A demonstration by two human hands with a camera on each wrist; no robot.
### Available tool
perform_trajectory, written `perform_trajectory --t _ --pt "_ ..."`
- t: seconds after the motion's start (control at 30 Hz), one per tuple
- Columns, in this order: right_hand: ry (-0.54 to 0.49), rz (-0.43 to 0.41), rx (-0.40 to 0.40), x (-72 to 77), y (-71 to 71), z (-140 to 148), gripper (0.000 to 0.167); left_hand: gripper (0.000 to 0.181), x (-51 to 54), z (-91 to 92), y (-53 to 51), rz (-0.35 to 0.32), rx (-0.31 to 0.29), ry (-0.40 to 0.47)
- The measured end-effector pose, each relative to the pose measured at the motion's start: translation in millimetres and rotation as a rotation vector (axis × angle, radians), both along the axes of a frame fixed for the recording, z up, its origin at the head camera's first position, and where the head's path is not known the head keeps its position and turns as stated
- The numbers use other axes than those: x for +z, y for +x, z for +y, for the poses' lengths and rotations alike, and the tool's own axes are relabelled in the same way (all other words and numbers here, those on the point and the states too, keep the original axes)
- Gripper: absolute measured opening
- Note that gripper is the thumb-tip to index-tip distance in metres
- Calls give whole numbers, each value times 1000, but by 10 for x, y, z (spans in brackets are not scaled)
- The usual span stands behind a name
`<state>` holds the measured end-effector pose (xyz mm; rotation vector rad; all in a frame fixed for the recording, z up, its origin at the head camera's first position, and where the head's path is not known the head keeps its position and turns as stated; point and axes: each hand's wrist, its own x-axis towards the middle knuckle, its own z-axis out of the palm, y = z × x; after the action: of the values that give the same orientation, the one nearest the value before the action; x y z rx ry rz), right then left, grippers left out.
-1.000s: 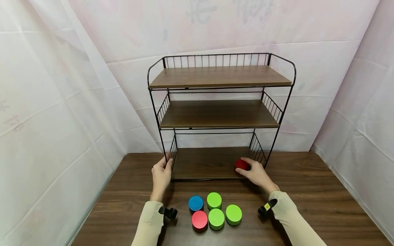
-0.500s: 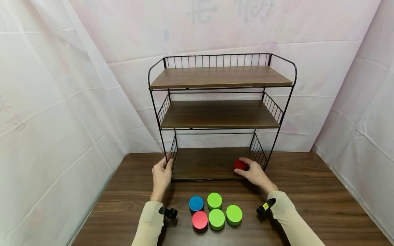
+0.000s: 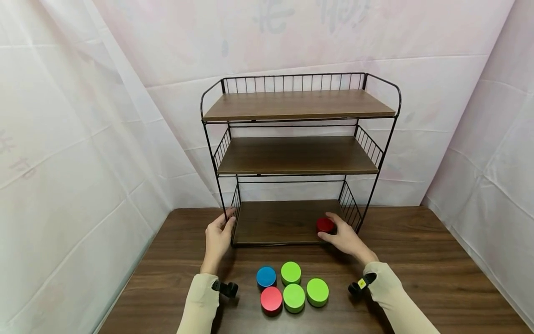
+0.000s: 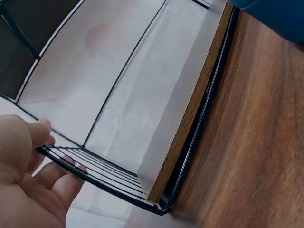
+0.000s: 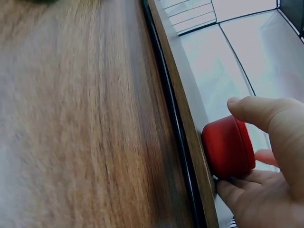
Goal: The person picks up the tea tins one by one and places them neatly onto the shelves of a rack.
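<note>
A three-tier shelf rack with black wire sides and brown boards stands on the table. My left hand grips the wire side rail of the bottom tier, thumb on one side and fingers through the bars in the left wrist view. A red round tin sits at the right front of the bottom board. Around it is my right hand, thumb and fingers spread; the right wrist view shows the thumb lifted slightly off the tin, while the lower fingers lie close against its side.
In front of the rack, on the brown table, stand a blue tin, a light red tin and three green tins. White cloth hangs behind and at both sides.
The red tin has shifted slightly left along the bottom board with my right hand. The right thumb and fingers have since spread apart around it. My left hand keeps its grip on the rail.
</note>
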<state>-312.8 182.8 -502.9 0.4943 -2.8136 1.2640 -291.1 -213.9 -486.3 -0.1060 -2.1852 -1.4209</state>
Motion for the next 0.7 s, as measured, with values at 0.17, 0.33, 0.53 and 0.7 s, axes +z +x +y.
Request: perform_trajectory --t 0.17,0.33,0.53,0.7 --pt "-45 -28 12 -1 108 38 85 31 -6 -12 -3 -3 -33 30" --pt "-71 -49 18 13 223 55 92 33 -28 0 6 3 -21 37" --pt "-30 -61 -4 37 347 50 94 32 -69 -4 15 25 15 47" --pt "-42 -69 -30 44 426 54 100 26 -89 8 51 33 83 68"
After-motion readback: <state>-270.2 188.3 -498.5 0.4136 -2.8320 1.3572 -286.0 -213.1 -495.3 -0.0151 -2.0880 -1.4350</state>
